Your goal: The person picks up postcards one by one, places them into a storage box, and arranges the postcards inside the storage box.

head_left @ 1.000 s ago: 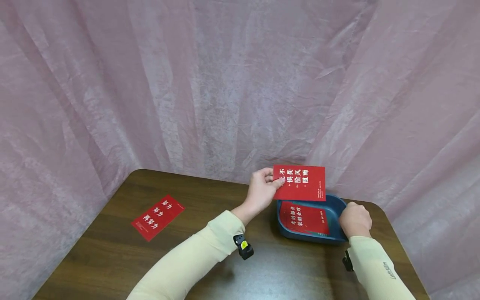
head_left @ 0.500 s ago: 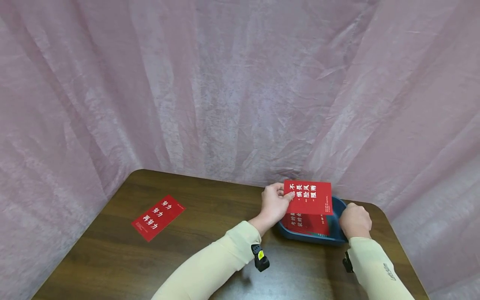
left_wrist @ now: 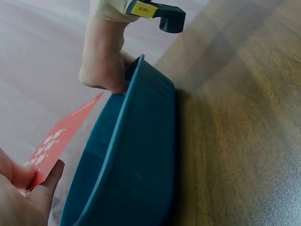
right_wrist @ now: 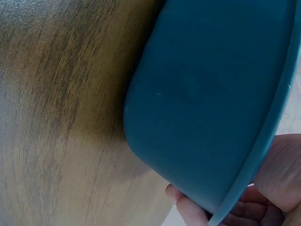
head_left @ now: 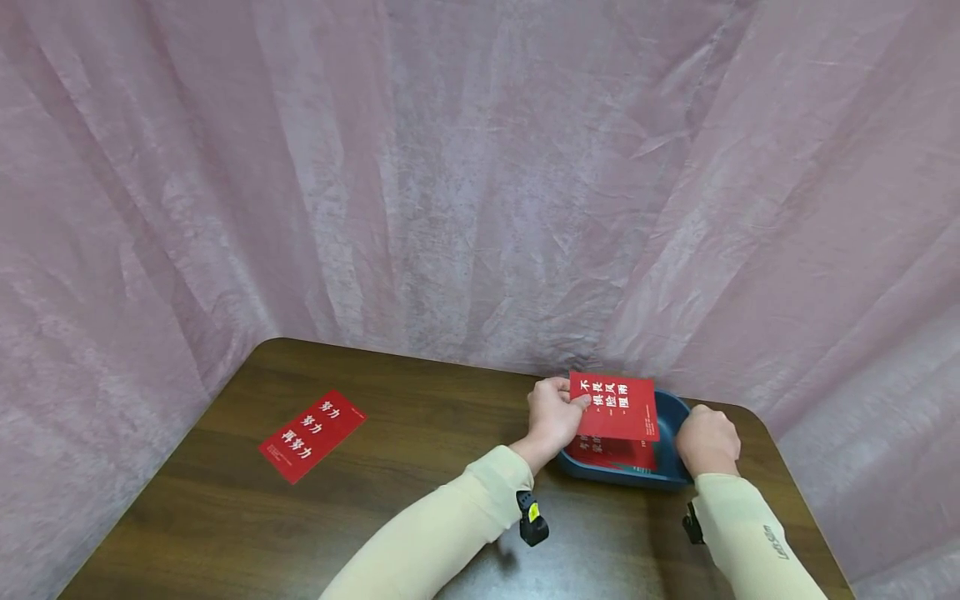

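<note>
My left hand (head_left: pixel 553 421) pinches one end of a red card (head_left: pixel 630 412) with white Chinese characters, thumb on the printed face. That card is held over a blue plastic basin (head_left: pixel 671 429); in the left wrist view it slants above the rim. Inside the basin lies another red printed card (head_left: pixel 622 454), partly covered by the held one, with a bit of green showing at its lower edge. At the basin's right end, my right hand (head_left: pixel 708 442) grips the wall, fingers wrapped around the rim in the right wrist view.
A third red card (head_left: pixel 313 435) lies face up on the left of the brown wooden table (head_left: pixel 420 417). The basin stands near the table's back right corner. Pink curtains (head_left: pixel 450 183) hang close behind the back edge.
My left hand has carried the card right and down, lower over the basin, so it covers more of the card inside. The right hand keeps its hold on the basin.
</note>
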{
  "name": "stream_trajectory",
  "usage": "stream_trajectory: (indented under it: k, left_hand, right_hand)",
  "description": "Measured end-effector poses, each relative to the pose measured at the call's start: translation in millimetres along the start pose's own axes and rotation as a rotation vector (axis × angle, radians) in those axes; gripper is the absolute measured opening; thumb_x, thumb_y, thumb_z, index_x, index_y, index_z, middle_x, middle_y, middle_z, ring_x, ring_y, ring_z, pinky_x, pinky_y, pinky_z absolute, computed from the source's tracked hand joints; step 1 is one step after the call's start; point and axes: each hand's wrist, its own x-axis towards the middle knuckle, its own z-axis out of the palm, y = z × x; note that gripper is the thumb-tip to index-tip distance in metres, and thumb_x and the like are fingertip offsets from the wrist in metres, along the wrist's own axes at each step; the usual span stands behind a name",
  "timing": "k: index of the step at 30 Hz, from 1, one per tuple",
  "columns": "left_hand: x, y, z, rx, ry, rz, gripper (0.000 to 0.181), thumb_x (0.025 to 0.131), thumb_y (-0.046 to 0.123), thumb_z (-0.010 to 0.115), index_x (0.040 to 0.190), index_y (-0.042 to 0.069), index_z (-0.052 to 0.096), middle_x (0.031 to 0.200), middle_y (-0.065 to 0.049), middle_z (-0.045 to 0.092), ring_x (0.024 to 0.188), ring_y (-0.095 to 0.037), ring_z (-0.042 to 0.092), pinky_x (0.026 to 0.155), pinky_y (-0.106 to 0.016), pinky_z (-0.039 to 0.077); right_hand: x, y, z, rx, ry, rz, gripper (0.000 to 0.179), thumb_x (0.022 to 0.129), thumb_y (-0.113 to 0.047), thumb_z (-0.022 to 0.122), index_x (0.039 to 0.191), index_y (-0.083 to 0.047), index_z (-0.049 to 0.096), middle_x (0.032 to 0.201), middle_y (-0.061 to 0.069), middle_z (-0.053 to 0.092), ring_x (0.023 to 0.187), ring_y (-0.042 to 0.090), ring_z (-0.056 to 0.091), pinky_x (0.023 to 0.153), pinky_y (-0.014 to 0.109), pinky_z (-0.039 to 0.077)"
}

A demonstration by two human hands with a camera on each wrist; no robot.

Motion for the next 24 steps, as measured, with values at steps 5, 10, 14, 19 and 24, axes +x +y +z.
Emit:
stream_trajectory:
  k: [5, 10, 14, 19, 24]
  left_hand:
    - [-0.7, -3.6, 8.8, 0.06, -0.011, 0.012, 0.024, 0.076, 0.018, 0.078, 0.095, 0.006, 0.069, 0.073, 0.001, 0.065, 0.065, -0.006, 0.059, 0.056, -0.023, 0.05]
    - [-2.4, -8.1, 19.1, 0.129, -0.039, 0.014, 0.024, 0.075, 0.017, 0.079, 0.092, 0.005, 0.068, 0.08, -0.003, 0.066, 0.071, -0.01, 0.06, 0.058, -0.024, 0.051]
    - [-4.6, -10.7, 24.5, 0.185, -0.052, -0.018, 0.026, 0.072, 0.017, 0.081, 0.09, 0.004, 0.068, 0.087, -0.007, 0.068, 0.075, -0.014, 0.062, 0.059, -0.027, 0.053]
    - [-4.4, -11.0, 26.5, 0.257, -0.063, -0.041, 0.036, 0.068, 0.015, 0.083, 0.096, 0.002, 0.065, 0.088, -0.007, 0.068, 0.077, -0.016, 0.063, 0.061, -0.031, 0.054]
    - [-4.4, -8.7, 27.2, 0.365, -0.113, -0.063, 0.044, 0.062, 0.015, 0.084, 0.097, 0.001, 0.063, 0.089, -0.007, 0.065, 0.08, -0.018, 0.058, 0.061, -0.029, 0.05]
  right_hand:
    - [-0.2, 2.4, 1.0, 0.003, 0.0, -0.011, 0.028, 0.084, -0.01, 0.051, 0.101, 0.012, 0.057, 0.091, 0.035, 0.06, 0.068, 0.04, 0.059, 0.047, 0.047, 0.049]
    - [-2.7, 2.5, 1.7, -0.003, -0.004, -0.01, 0.029, 0.083, -0.012, 0.054, 0.099, 0.012, 0.057, 0.089, 0.034, 0.06, 0.066, 0.039, 0.059, 0.048, 0.048, 0.049]
    - [-2.6, 1.2, 1.6, -0.004, -0.008, -0.012, 0.03, 0.082, -0.012, 0.056, 0.099, 0.012, 0.057, 0.089, 0.034, 0.06, 0.065, 0.039, 0.059, 0.047, 0.048, 0.049]
    - [-1.7, 0.5, 2.0, 0.001, 0.005, -0.018, 0.031, 0.081, -0.011, 0.057, 0.101, 0.013, 0.056, 0.093, 0.036, 0.059, 0.07, 0.043, 0.059, 0.048, 0.049, 0.049]
    - [-1.6, 2.4, 2.5, -0.007, 0.009, -0.01, 0.031, 0.08, -0.011, 0.056, 0.101, 0.013, 0.056, 0.094, 0.037, 0.059, 0.072, 0.045, 0.06, 0.048, 0.05, 0.049]
